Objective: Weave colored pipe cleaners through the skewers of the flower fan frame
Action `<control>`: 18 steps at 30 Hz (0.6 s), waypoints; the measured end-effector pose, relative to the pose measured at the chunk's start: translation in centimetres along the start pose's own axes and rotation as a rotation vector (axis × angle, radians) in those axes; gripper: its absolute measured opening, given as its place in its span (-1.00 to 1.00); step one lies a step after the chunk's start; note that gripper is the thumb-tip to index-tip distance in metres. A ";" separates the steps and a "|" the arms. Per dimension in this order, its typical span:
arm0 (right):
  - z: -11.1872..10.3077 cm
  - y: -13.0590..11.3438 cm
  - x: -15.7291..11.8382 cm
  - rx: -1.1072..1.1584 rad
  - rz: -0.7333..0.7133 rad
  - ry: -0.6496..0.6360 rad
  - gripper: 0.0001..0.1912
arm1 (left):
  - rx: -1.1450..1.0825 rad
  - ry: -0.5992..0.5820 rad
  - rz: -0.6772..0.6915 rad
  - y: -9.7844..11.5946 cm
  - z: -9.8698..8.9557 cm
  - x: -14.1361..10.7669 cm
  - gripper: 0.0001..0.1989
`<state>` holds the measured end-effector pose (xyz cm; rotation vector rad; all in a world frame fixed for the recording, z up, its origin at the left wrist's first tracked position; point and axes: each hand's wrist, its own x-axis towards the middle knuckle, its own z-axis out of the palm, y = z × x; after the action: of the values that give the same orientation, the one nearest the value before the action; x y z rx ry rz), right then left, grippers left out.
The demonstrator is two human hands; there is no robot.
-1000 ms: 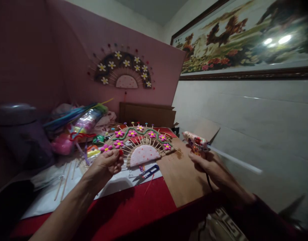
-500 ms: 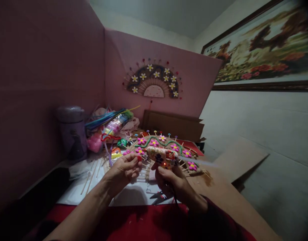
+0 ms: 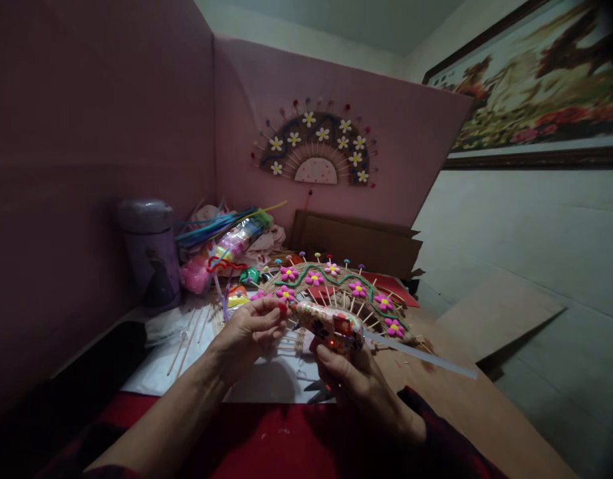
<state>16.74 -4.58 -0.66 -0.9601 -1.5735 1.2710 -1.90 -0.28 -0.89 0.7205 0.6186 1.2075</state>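
Note:
Between the fingertips of my left hand (image 3: 254,330) is a small red piece (image 3: 282,308). My right hand (image 3: 354,372) grips a flower-patterned glue gun (image 3: 331,324) with a lit red light. Its nozzle points left and meets or nearly touches the red piece. A long translucent glue stick (image 3: 426,354) sticks out of its back end. Behind both hands lies a fan-shaped craft (image 3: 351,274) of twine and sticks, with pink flowers and a green wavy line. Dark scissors (image 3: 319,392) are partly hidden under my right hand.
A purple lidded cup (image 3: 154,263) stands at the left, beside bagged clay (image 3: 237,239) and pipe cleaners. Thin sticks (image 3: 183,342) lie on the white sheet. Cardboard (image 3: 356,243) leans behind the craft. A second fan (image 3: 319,143) hangs on the pink panel.
The glue gun's nozzle and the red piece have come closer together. The gun now tilts more, its glue stick slanting down to the right. The camera view has shifted slightly.

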 end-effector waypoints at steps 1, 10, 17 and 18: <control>0.1 -0.1 0.0 -0.008 -0.004 0.004 -0.73 | -0.003 0.008 -0.005 0.0 0.0 0.0 -0.86; 0.7 -1.1 0.2 -0.034 -0.131 -0.060 -0.67 | -0.016 0.042 0.005 0.0 0.2 0.0 -0.86; 0.6 -0.8 0.3 -0.081 -0.145 -0.034 -0.69 | 0.004 0.032 -0.002 -0.1 0.0 0.0 -0.81; 0.6 -0.8 0.3 -0.080 -0.139 -0.042 -0.71 | 0.007 0.029 -0.002 -0.1 0.0 0.0 -0.81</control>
<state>16.06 -4.63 0.16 -0.8622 -1.7045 1.1456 -1.81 -0.31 -0.95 0.7099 0.6476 1.2163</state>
